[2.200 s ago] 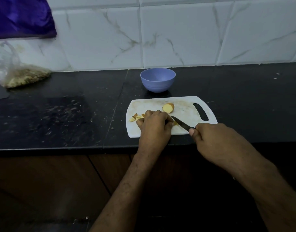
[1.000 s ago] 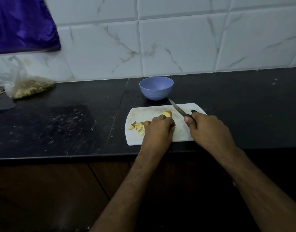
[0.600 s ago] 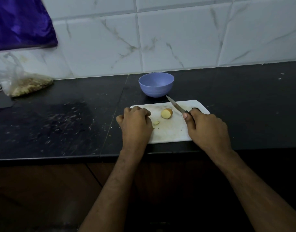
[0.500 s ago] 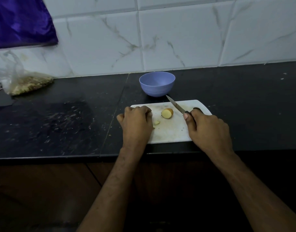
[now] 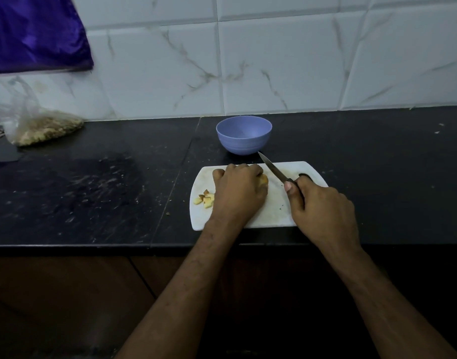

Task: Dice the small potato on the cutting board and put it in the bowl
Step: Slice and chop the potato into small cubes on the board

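A white cutting board (image 5: pixel 274 213) lies on the black counter. My left hand (image 5: pixel 237 193) covers the remaining potato piece (image 5: pixel 264 180) and curls round it; only its yellow edge shows by my fingers. Several cut potato bits (image 5: pixel 205 200) lie at the board's left end. My right hand (image 5: pixel 323 206) grips the dark handle of a small knife (image 5: pixel 272 168), whose blade points up-left toward the bowl, just right of the potato. The purple bowl (image 5: pixel 244 134) stands right behind the board, and no potato shows inside it.
A plastic bag of grain (image 5: pixel 41 126) lies at the back left by the tiled wall. A purple cloth (image 5: pixel 33 32) hangs above it. The black counter (image 5: pixel 92 193) carries scattered crumbs and smears, and its front edge runs just below the board.
My left hand moved right from the board's left end onto the potato piece, uncovering the cut bits. The right hand with the knife stayed nearly in place.
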`<state>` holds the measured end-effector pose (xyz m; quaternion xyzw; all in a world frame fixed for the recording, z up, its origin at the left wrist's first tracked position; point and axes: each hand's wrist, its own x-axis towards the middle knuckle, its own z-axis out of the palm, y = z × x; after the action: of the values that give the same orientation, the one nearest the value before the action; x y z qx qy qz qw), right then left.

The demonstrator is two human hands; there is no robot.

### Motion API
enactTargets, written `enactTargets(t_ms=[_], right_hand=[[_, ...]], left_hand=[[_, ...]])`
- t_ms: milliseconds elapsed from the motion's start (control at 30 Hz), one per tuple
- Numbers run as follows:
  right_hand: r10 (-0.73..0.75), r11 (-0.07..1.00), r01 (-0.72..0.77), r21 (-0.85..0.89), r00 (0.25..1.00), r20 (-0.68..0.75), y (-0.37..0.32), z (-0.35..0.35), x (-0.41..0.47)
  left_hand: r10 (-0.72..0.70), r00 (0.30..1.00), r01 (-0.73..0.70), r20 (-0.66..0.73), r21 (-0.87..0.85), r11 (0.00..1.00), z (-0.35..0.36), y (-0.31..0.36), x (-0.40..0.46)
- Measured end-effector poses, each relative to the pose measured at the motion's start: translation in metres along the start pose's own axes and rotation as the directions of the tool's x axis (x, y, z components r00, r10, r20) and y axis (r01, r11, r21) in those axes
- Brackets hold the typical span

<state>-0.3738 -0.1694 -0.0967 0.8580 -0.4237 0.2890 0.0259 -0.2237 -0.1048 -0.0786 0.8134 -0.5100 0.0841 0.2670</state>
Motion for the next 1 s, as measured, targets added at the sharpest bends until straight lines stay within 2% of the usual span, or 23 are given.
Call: enactTargets(t_ms=[133, 200, 300, 367, 500, 600, 767, 867, 1000], right_hand=[[-0.017, 1.0, 0.017, 0.014, 1.0, 0.0, 0.0, -0.001, -0.001], [-0.011, 1.0, 0.011, 0.022, 1.0, -0.02, 0.0, -0.001, -0.002], [0.002, 1.0, -0.001, 0.022, 0.999, -0.035, -0.001, 0.0, -0.002], [0.006, 1.0, -0.005, 0.025, 1.0, -0.025, 0.0, 0.002, -0.001], [0.009, 1.0, -0.008, 0.028, 1.0, -0.009, 0.003, 0.002, -0.001], [-0.003, 1.0, 0.004, 0.022, 1.0, -0.002, 0.001, 0.0, 0.0], [0.005, 0.999, -0.005, 0.043, 1.0, -0.002, 0.002, 0.001, 0.001], [0.016, 0.999, -0.016, 0.029, 1.0, -0.006, 0.002, 0.0, 0.0], [0.013, 1.0, -0.013, 0.015, 1.0, 0.005, 0.0, -0.002, 0.0]], left_hand=[[0.044, 0.997, -0.057, -0.059, -0.247, 0.967, -0.002, 0.006, -0.007], [0.047, 0.999, -0.05, -0.018, -0.362, 0.931, 0.0, 0.006, -0.013], [0.073, 0.995, -0.033, 0.074, -0.435, 0.9, 0.002, 0.004, -0.021], [0.088, 0.992, -0.045, 0.094, -0.387, 0.921, -0.002, 0.004, -0.022], [0.082, 0.984, -0.055, 0.158, -0.168, 0.984, -0.014, 0.008, -0.021], [0.057, 0.988, -0.025, 0.144, -0.211, 0.977, -0.018, 0.003, -0.022], [0.055, 0.994, -0.009, 0.093, -0.439, 0.898, -0.012, 0.001, -0.021], [0.068, 0.992, -0.019, 0.106, -0.407, 0.913, -0.004, -0.001, -0.02], [0.052, 0.986, -0.014, 0.16, -0.231, 0.973, -0.001, -0.003, -0.02]])
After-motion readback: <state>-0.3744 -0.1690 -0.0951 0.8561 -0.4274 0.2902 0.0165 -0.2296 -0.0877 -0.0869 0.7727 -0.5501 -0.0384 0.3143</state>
